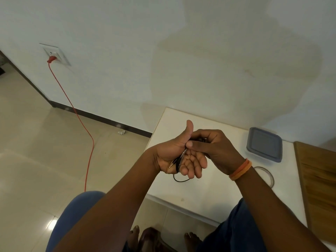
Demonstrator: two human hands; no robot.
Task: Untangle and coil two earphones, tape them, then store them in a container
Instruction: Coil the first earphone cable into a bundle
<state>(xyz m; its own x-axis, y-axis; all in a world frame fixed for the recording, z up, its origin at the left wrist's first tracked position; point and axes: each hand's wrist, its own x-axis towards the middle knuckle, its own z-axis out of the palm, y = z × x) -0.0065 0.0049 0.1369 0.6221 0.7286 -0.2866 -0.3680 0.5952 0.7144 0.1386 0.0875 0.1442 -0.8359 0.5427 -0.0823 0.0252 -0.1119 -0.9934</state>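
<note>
A black earphone cable is wound round the fingers of my left hand, palm up with the thumb raised, above the white table. Its gold jack plug lies near the palm's lower edge, and a loose loop hangs down below the fingers. My right hand meets the left from the right and pinches the cable at the top of the coil. A clear container with a grey lid stands shut at the back right of the table. A roll of clear tape lies on the table near my right wrist.
A wooden board covers the table's right side. A red cable runs from a wall socket down across the tiled floor on the left. My knees and bare feet show at the bottom. A small white scrap lies by the skirting.
</note>
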